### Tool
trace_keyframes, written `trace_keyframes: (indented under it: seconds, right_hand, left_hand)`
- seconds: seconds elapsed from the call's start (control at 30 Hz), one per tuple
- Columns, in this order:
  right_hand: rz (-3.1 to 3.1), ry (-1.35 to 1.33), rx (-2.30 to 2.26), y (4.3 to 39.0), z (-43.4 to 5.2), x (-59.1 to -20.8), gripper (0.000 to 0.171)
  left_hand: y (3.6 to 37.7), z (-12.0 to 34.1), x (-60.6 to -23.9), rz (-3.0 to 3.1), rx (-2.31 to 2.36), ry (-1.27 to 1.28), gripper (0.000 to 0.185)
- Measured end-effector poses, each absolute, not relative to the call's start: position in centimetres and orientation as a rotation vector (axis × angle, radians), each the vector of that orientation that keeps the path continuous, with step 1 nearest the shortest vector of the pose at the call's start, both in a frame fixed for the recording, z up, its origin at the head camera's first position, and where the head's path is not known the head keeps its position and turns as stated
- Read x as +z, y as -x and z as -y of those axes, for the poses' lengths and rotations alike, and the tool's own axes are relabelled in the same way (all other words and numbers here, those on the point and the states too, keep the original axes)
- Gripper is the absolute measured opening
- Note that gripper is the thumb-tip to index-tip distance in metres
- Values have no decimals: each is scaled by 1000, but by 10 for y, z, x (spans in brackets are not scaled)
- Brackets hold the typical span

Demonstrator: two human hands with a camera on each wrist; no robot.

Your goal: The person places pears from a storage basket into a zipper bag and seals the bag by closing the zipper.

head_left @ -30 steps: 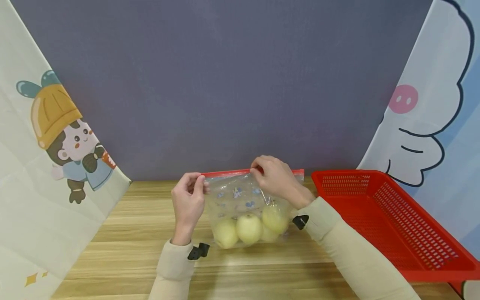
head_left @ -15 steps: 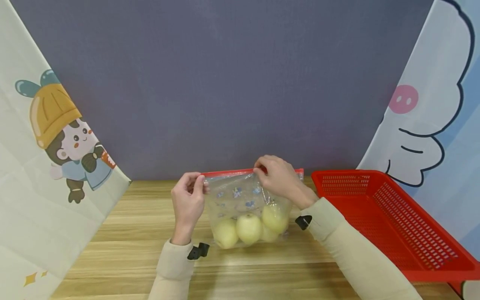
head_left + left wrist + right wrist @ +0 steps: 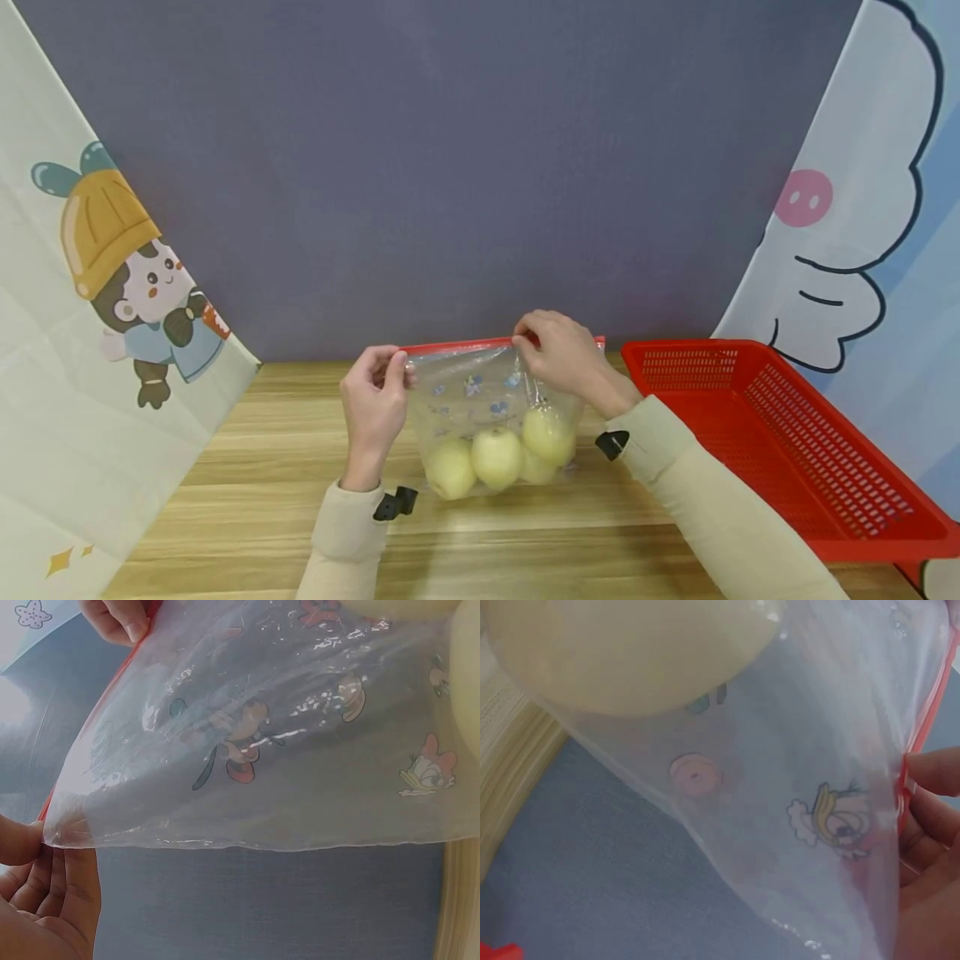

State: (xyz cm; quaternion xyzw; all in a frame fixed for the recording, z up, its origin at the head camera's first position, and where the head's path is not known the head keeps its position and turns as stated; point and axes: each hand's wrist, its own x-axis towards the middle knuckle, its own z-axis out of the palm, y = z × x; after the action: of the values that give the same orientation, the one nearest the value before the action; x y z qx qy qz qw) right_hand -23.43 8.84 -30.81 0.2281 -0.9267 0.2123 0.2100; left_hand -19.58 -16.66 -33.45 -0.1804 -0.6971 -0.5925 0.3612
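Observation:
A clear zip bag (image 3: 457, 404) printed with cartoon figures stands on the wooden table, its red zip strip (image 3: 457, 346) along the top. Several pale yellow-green round fruits (image 3: 497, 458) lie at its bottom. My left hand (image 3: 377, 404) pinches the bag's top left corner between thumb and fingers; the left wrist view shows this corner (image 3: 56, 836) close up. Toward the right end of the strip, my right hand (image 3: 558, 354) pinches the red zip, and in the right wrist view thumb and fingers press the strip (image 3: 906, 787) from both sides.
A red perforated plastic basket (image 3: 750, 450) stands at the right of the table (image 3: 262, 500). Behind the table rises a dark grey-blue backdrop (image 3: 450, 167), with cartoon-printed panels at both sides.
My right hand has slid a little to the right along the red zip strip. The left hand keeps its pinch at the left corner; bag and fruits stay in place.

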Motion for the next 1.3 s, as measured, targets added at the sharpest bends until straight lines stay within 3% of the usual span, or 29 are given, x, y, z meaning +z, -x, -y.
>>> trace_keyframes:
  seconds: [0.23,1.3]
  right_hand:
    - [2586,-615,598,234,-94,-308,14]
    - [2564,-544,591,231,-110,-310,12]
  left_hand:
    - [220,174,-358,1770,-1559,471,8]
    - [222,177,-359,1780,-1603,472,9]
